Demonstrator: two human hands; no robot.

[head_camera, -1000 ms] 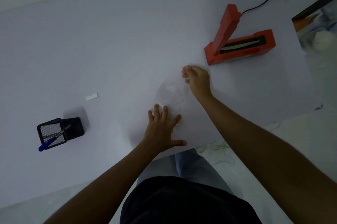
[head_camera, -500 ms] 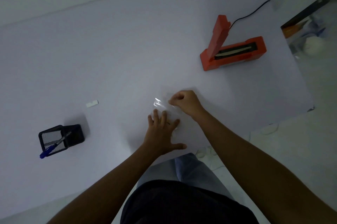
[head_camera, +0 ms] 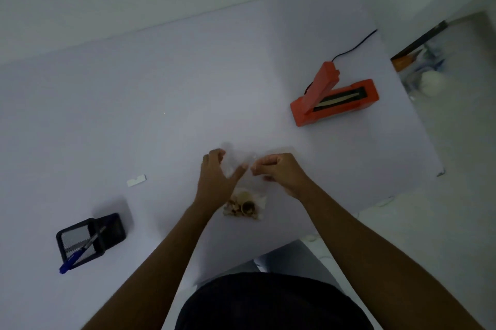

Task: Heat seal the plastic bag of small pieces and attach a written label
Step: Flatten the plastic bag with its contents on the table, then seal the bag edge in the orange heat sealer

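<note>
Both hands have changed position since half a second ago: the left hand (head_camera: 214, 179), then flat with spread fingers on the plastic bag (head_camera: 245, 195), is now raised at the bag's far end, and the right hand (head_camera: 279, 171) has drawn level with it.

Nearest the person, the bag lies on the white tabletop (head_camera: 188, 101) between the two forearms. Its small pieces (head_camera: 243, 206), tan and brown, are bunched at the near end. The clear upper part of the bag runs away from the person and up between the hands; it is faint against the tabletop and its edges are hard to trace.

Left-hand grip: fingers curled over the far left of the clear plastic, thumb extended toward the right hand, apparently grasping the bag's upper edge. Right-hand grip: fingers curled tightly with the tips together, pinching the plastic just beside the left thumb. The two hands are close but not touching.

At near left stands a black mesh pen holder (head_camera: 90, 235) containing a blue pen (head_camera: 79, 252), tilted toward the near left. Farther out on the left lies a small white label (head_camera: 137, 180), flat and well apart from the bag.

At far right sits the orange heat sealer (head_camera: 332, 100), its arm raised, with a black cord (head_camera: 354, 45) running off the far edge.
</note>
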